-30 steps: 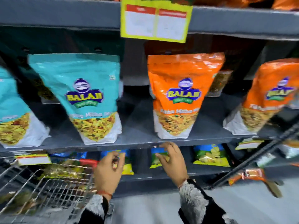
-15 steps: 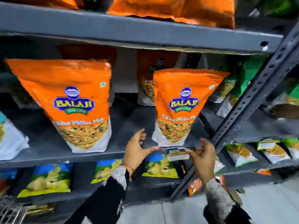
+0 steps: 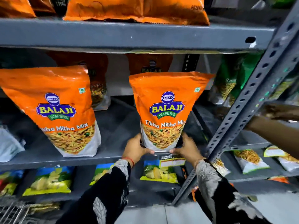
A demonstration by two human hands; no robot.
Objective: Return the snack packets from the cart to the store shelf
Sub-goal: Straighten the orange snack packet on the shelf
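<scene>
On the grey shelf point(image 3: 113, 156), upright orange namkeen packet point(image 3: 168, 110), base clasped between left hand point(image 3: 135, 148) and right hand point(image 3: 186, 148)

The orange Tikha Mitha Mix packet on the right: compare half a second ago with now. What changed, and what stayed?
Both hands closed in: the left hand and right hand now grip the base of the right orange packet, which they were only reaching toward before. The left orange packet stands unmoved on the shelf.

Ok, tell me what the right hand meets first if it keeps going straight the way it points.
The right hand points into the shelf, already gripping the orange packet. Behind it, likely another orange packet at the back; depth is unclear.
</scene>
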